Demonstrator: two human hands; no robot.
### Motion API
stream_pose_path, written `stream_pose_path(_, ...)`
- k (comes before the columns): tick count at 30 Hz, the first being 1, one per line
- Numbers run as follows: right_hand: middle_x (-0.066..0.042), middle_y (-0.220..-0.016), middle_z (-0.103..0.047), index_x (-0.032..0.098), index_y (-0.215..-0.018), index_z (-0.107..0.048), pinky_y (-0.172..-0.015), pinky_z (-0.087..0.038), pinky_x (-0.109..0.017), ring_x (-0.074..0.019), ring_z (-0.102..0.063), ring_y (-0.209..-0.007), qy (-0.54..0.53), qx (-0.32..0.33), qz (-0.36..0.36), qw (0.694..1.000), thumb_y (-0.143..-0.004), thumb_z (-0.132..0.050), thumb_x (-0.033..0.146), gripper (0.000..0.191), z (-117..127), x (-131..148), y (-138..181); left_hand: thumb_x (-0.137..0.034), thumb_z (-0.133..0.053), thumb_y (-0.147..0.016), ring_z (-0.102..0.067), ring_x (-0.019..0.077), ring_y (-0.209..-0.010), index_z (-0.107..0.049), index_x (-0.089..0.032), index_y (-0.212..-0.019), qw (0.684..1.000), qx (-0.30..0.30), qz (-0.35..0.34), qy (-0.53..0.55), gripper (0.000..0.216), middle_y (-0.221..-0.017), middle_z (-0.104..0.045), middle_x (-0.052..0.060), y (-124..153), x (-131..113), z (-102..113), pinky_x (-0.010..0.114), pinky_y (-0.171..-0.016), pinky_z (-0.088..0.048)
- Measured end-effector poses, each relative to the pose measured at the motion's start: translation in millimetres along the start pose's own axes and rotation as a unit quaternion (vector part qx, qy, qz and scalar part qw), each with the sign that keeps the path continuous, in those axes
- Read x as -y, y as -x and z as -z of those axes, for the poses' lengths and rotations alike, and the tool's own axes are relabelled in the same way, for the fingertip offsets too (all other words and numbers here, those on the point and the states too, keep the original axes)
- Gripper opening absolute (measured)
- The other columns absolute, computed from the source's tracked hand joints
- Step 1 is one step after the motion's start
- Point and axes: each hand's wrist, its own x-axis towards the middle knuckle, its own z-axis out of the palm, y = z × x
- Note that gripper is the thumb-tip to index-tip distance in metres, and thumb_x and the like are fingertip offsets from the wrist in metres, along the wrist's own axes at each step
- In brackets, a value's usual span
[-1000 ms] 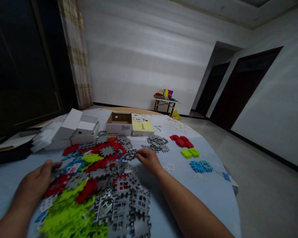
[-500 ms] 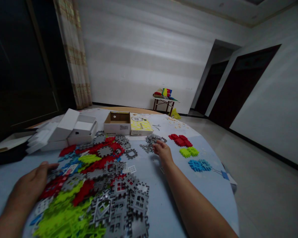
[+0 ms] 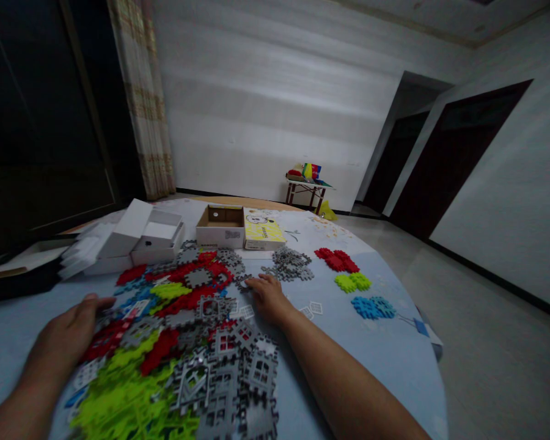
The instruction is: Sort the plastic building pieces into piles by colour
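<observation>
Right hand [image 3: 268,297] touches grey tile [image 3: 242,282] beside pile [image 3: 178,348].

Big tile pile [image 3: 187,342] sits on the table [image 3: 385,360], near side, centre-left. Left hand [image 3: 68,333] on its left edge, right hand [image 3: 268,296] at its far right edge. Behind the pile: open box [image 3: 220,227], stack of boxes [image 3: 137,238] left of that. Small heap [image 3: 291,266] just behind the right hand; row of three clusters [image 3: 352,282] further right.

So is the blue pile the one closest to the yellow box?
No, the grey pile lies nearest the yellow box; the blue pile is farthest.
</observation>
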Motion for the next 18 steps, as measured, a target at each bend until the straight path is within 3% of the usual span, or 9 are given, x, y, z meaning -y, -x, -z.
stream_pose_path(4, -0.004, -0.102, -0.064, 0.027, -0.109, -0.058, -0.088, -0.032, -0.041, -0.0247, -0.048, -0.103, 0.055, 0.019, -0.017, 0.998, -0.075, -0.054, 0.014, 0.037, 7, 1, 1, -0.053, -0.022, -0.079, -0.048, 0.0266, -0.11, -0.062, -0.016, -0.102, 1.0, 0.012, 0.002, 0.0, 0.059, -0.117, -0.056, 0.013, -1, 1, 0, 0.04, -0.097, -0.032)
stream_pose_path(10, -0.004, -0.087, -0.064, 0.021, -0.102, -0.063, -0.073, -0.041, -0.026, -0.0157, -0.057, -0.078, -0.018, 0.032, 0.012, 0.999, -0.074, -0.056, 0.015, 0.029, 27, -14, 4, -0.052, -0.022, -0.078, -0.049, 0.0267, -0.109, -0.062, -0.016, -0.102, 1.0, 0.021, 0.003, 0.004, 0.059, -0.116, -0.057, 0.013, 1, -1, 0, 0.04, -0.097, -0.033)
stream_pose_path(13, -0.004, -0.09, -0.063, 0.02, -0.1, -0.063, -0.075, -0.042, -0.026, -0.0145, -0.056, -0.075, -0.03, -0.081, -0.023, 0.996, -0.077, -0.052, 0.018, 0.025, 41, -27, 3, -0.051, -0.022, -0.079, -0.048, 0.0263, -0.11, -0.062, -0.016, -0.104, 1.0, 0.019, -0.003, -0.003, 0.058, -0.116, -0.057, 0.012, 1, -2, 1, 0.04, -0.097, -0.032)
stream_pose_path(16, -0.008, -0.102, -0.058, 0.019, -0.109, -0.058, -0.079, -0.042, -0.03, -0.0148, -0.055, -0.076, -0.033, -0.219, -0.073, 0.972, -0.079, -0.05, 0.021, 0.032, 52, -36, 2, -0.051, -0.021, -0.079, -0.048, 0.0259, -0.11, -0.061, -0.016, -0.105, 1.0, 0.024, -0.008, -0.016, 0.059, -0.115, -0.057, 0.012, 0, -1, 2, 0.039, -0.097, -0.033)
stream_pose_path(18, -0.01, -0.106, -0.055, 0.018, -0.113, -0.055, -0.079, -0.043, -0.031, -0.0143, -0.054, -0.074, -0.044, -0.246, -0.088, 0.964, -0.078, -0.051, 0.022, 0.036, 53, -37, 2, -0.05, -0.02, -0.08, -0.048, 0.026, -0.11, -0.061, -0.015, -0.105, 0.999, 0.028, -0.011, -0.025, 0.06, -0.116, -0.057, 0.012, -1, -1, 2, 0.038, -0.097, -0.033)
